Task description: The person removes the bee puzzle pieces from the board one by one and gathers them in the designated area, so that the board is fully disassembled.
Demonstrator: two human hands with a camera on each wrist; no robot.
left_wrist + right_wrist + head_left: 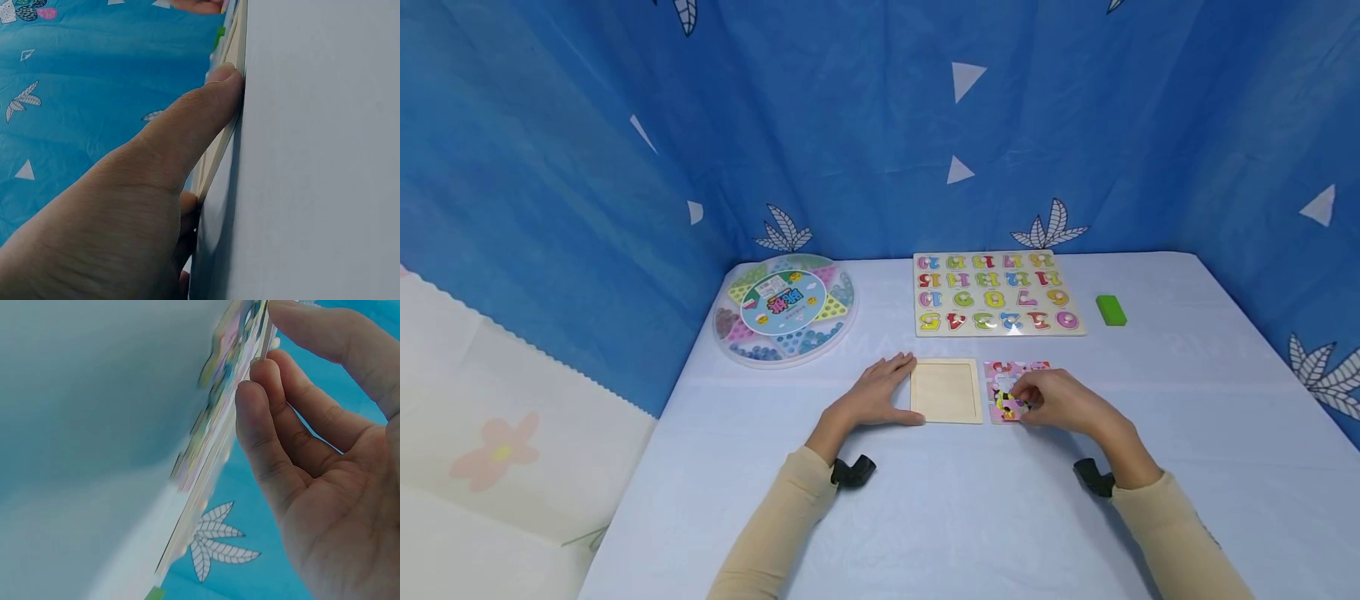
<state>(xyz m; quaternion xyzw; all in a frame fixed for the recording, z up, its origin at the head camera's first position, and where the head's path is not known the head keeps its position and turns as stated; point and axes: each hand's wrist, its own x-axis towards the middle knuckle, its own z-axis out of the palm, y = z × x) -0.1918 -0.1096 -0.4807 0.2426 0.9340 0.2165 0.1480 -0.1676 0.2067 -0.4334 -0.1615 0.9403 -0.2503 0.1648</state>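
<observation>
A square, bare wooden puzzle tray (947,390) lies in the middle of the table in the head view. My left hand (874,398) is at its left side, fingers by the upper corner and the extended thumb (215,90) resting on the lower corner. To the right of the tray lies a pink cartoon jigsaw (997,410) made of flat pieces, with a pale gap among them. Over its right part, my right hand (1063,402) pinches a thin jigsaw piece (267,340), seen edge-on in the right wrist view. The picture on that piece is hidden.
Behind the tray lies a number peg board (1000,327) with colourful numerals. A green block (1111,310) sits to its right. At the back left is a round Chinese checkers set (785,304) with marbles. A blue patterned curtain (880,125) hangs behind the table.
</observation>
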